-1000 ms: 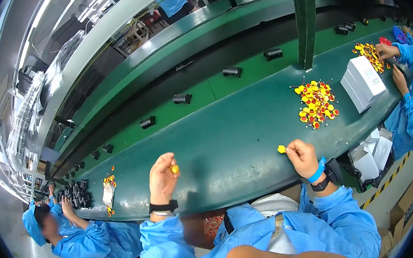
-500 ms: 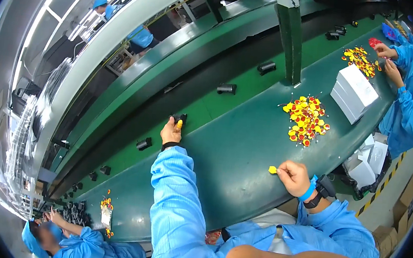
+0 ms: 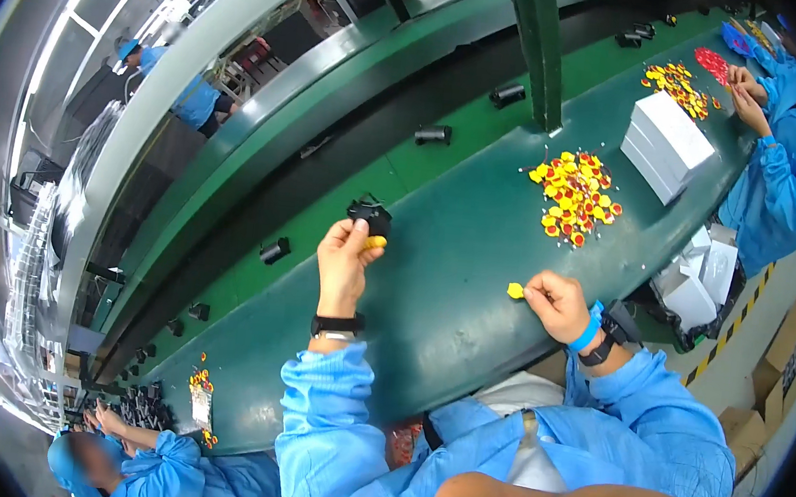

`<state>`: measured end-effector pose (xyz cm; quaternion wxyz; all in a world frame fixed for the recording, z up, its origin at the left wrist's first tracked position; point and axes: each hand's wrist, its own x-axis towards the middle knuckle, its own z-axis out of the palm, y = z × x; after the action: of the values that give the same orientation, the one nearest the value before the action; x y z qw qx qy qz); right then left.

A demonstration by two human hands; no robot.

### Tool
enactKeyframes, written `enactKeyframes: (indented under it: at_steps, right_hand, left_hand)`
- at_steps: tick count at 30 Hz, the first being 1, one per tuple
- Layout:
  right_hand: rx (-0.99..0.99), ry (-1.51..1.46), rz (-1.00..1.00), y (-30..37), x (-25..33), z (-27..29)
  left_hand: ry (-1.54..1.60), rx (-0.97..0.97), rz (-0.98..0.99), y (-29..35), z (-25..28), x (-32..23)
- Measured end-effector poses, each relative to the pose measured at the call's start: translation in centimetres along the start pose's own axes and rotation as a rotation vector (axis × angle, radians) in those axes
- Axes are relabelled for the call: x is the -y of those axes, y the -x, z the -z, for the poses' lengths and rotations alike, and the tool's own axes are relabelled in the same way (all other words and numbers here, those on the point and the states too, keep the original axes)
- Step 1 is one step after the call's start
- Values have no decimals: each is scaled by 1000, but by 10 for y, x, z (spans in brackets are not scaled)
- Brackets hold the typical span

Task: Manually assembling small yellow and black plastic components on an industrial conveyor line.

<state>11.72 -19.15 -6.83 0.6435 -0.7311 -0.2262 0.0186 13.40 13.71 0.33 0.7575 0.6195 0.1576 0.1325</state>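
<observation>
Desk [image 3: 441, 301]: smooth, semi-gloss, lightly scuffed. On it, boxes [image 3: 667, 145]: matt paperboard. Above it, casing [image 3: 372, 213]: apparently plastic. Alongside, sleeve [image 3: 331, 395]: creased cloth.

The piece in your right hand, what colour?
The piece looks yellow, shown in the head view.

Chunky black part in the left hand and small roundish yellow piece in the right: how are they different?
The chunky black part is bigger than the small roundish yellow piece. The black part is dark; the yellow piece is bright. Both are being held, neither lying down.
</observation>
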Motion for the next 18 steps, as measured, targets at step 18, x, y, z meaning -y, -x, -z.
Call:
enactKeyframes:
  at_steps: [18]
  right_hand:
    - [283,-535,-237,19,59,-24]
  left_hand:
    - [-29,191,-65,170,-47,54]
